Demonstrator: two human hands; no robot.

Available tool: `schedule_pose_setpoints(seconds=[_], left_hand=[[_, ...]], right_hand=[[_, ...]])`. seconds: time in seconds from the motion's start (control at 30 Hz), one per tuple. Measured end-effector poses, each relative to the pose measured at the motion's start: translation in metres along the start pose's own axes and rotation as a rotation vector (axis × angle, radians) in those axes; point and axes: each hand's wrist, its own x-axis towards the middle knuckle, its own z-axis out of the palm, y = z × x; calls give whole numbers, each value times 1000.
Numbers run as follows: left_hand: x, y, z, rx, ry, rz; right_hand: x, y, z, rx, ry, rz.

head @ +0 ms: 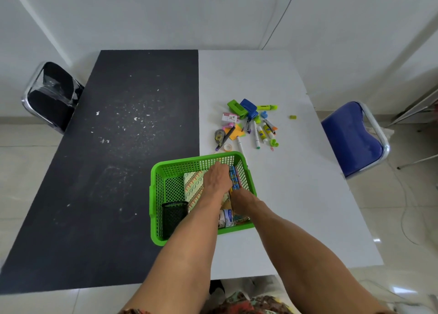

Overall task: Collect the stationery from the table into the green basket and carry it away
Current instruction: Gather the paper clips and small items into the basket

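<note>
The green basket (pixel 189 161) stands at the near middle of the table, across the black and white halves. Both of my hands are inside it. My left hand (pixel 216 178) lies palm down over a patterned notebook (pixel 192 186), its fingers on the far end of a bundle of coloured pencils (pixel 234 177) along the right wall. My right hand (pixel 241 201) is curled around the bundle's near end, fingertips hidden. A black mesh pen cup (pixel 174 215) and small boxes (pixel 226 218) also lie in the basket. Loose stationery (pixel 248 124) sits beyond it.
The pile holds a green punch (pixel 234 106), a blue stapler (pixel 248 106), a highlighter (pixel 269 107), glue sticks (pixel 262 133), markers and tape (pixel 227 147). A small green eraser (pixel 293 117) lies apart. A blue chair (pixel 350 138) stands right, a black chair (pixel 51 95) left.
</note>
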Motion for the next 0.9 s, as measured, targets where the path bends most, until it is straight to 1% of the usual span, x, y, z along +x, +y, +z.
schedule_pose_setpoints(seconds=[0.03,0.1,0.23,0.33,0.4,0.53,0.67,0.77,0.9], left_hand=[[2,1,-2,5,3,0],[7,5,-7,15,21,-1],[18,17,-17,37,52,17],[28,29,-20,21,87,49],[37,37,-19,-5,76,72],[54,58,-10,-3,36,128],[75,82,8,17,2,154],[92,95,22,24,-32,150],[113,107,42,-13,-79,90]], right_hand=[[2,0,-4,61,34,12],[2,1,-20,108,111,2],[4,10,-49,124,302,-4],[10,25,-63,143,390,56],[14,37,-69,166,409,95],[26,72,-69,288,442,176],[43,108,-65,314,395,237],[60,131,-64,300,380,238],[87,156,-69,270,369,222]])
